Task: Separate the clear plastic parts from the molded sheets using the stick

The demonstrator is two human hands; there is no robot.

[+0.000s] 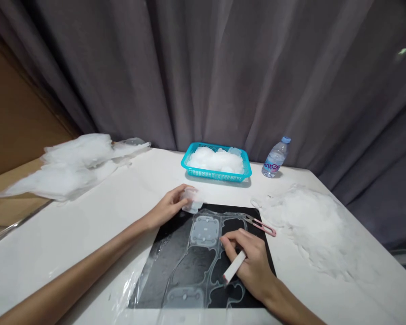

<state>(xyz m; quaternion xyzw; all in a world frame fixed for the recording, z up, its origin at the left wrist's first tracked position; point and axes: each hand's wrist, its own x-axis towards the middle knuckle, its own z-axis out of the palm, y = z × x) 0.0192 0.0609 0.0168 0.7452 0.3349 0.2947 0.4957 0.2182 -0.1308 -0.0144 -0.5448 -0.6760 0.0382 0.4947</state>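
My left hand (171,204) pinches a small translucent plastic piece (194,206) at the far left edge of a black mat (191,266). On the mat lies a clear plastic sheet (203,253) with several cut-out openings. A rounded translucent panel (205,231) still sits in the sheet, between my hands. My right hand (253,262) is closed around a slim white-handled tool (234,267) and rests over the sheet's right side. The tool's working tip is hidden by my fingers. Pink-handled thread snips (265,226) lie at the mat's upper right edge.
Behind the mat stands a turquoise basket (216,175) holding white translucent pieces. A water bottle (276,158) stands to its right. A heap of thin clear plastic (320,230) covers the right side of the table; stacked white plastic sheets (74,167) lie far left. A grey curtain (203,72) hangs behind.
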